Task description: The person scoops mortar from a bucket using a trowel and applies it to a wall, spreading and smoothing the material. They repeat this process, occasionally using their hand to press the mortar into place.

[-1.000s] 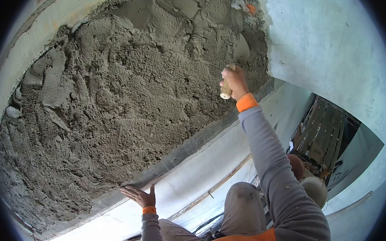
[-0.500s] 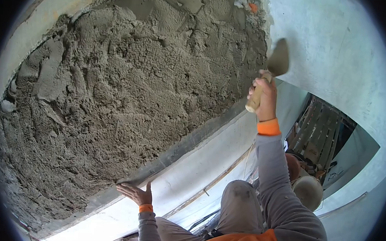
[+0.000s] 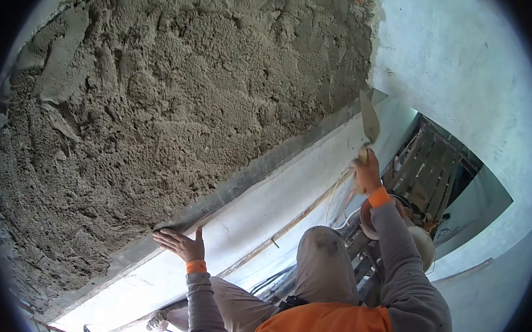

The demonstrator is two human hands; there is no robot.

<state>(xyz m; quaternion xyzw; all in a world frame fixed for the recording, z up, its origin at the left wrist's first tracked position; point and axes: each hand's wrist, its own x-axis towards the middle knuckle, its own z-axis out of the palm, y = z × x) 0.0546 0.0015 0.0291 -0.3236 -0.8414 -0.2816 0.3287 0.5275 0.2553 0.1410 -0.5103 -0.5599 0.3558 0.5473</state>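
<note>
Rough wet mortar [image 3: 179, 107] covers the wall panel in front of me. My left hand [image 3: 179, 244] rests with its fingers stretched out against the smooth grey strip [image 3: 241, 189] along the mortar's lower edge, thumb apart. In my right hand [image 3: 369, 173] is a pointing trowel [image 3: 369, 120], gripped by its wooden handle. The trowel's blade points up towards the lower right corner of the mortar, its tip close to the end of the grey strip.
A pale plastered wall [image 3: 457, 68] stands at the right. Below it, wooden planks [image 3: 425, 168] show through an opening, with a bucket [image 3: 421, 240] beside my right arm. A white surface [image 3: 276, 208] with a thin wooden strip runs under the mortar.
My right hand has come down with the trowel, from over the pale wall to the lower corner of the mortar. My left hand stays at the grey strip; the view has shifted slightly.
</note>
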